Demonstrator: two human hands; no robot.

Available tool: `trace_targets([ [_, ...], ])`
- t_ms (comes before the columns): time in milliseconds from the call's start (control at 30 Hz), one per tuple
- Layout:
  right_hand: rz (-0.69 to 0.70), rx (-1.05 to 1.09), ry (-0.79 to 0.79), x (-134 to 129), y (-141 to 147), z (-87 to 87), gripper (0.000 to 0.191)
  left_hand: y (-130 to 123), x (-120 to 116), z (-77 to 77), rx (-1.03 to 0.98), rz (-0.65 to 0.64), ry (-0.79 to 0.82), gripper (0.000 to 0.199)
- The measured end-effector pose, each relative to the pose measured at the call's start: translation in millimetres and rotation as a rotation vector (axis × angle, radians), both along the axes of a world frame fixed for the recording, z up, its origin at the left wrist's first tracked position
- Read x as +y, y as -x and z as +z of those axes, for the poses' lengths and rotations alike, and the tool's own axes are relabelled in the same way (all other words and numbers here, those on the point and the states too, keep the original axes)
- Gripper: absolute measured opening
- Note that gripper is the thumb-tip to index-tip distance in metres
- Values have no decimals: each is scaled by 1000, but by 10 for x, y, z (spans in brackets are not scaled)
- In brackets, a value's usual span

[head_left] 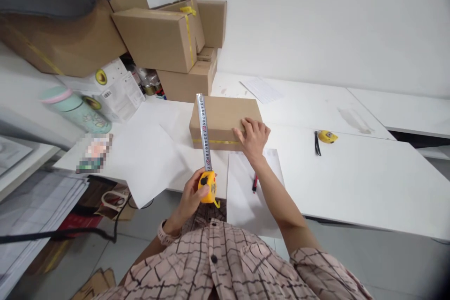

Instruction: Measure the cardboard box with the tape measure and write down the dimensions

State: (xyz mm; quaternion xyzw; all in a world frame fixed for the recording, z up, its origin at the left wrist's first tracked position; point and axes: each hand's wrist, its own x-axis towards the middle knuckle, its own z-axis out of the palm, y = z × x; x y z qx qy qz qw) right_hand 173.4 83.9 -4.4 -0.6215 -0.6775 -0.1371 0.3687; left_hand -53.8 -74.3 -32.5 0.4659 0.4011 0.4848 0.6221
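Observation:
My left hand (191,199) grips a yellow tape measure (208,190) in front of the table edge. Its silver blade (204,138) is drawn out, running away from me over the left part of a closed cardboard box (225,115). The blade's far end reaches about the box's back edge; whether it touches the top I cannot tell. My right hand (253,138) rests on the right front of the box, fingers bent on its top and thumb apart. Under my right forearm lies a white sheet (242,197) with a red and black pen (255,183) on it.
A second yellow tape measure (327,137) with a black strap lies to the right on the white table (369,173). Stacked cardboard boxes (151,40) stand at the back left. A mint bottle (79,110) leans near white cartons (121,91). Paper sheets (147,154) lie at the left.

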Motion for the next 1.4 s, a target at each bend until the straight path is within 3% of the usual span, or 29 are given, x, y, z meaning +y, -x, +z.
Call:
trace_targets([
  [100,61,181,155,-60,-108,184,53,-40,-55,79,160,-98,1,54],
  [200,124,510,211,-231,-282,467,74,-44,-118,163,416,-255,-21,58],
  [333,171,778,143,-614,-464,637,67,-41,-188,226,628,-433,-114,55],
  [400,98,818,104,-817,-473,574,59,-56,-203,216,680,-478,-140,57],
  [500,13,838,141,-1100,-336,322,55,-120,-199,154,679,-441,-101,78],
  [600,112,805,329,-1343,-61,-2,54,-228,-165,87,617,-342,-93,99],
  [700,279,626,505,-1478,142,-231,50,-306,-97,60,573,-302,-154,101],
  [767,237,519,542,-1473,127,-292,46,-303,-18,61,596,-278,-199,98],
  [933,-219,246,623,-1243,-290,-333,43,-170,356,59,944,-127,-321,81],
  [1000,-238,141,721,-1160,-416,-372,43,-126,549,34,1120,-76,-386,73],
  [1133,-117,65,849,-1100,-478,-442,28,-75,875,-47,1340,-32,-454,62],
  [1233,-7,246,823,-1115,-537,-441,29,-80,987,-88,1420,-35,-518,56],
  [1333,258,782,792,-1171,-698,-391,32,-189,960,-114,1420,-6,-638,50],
  [1400,440,1130,766,-1219,-817,-336,38,-340,894,-152,1327,-59,-727,46],
])
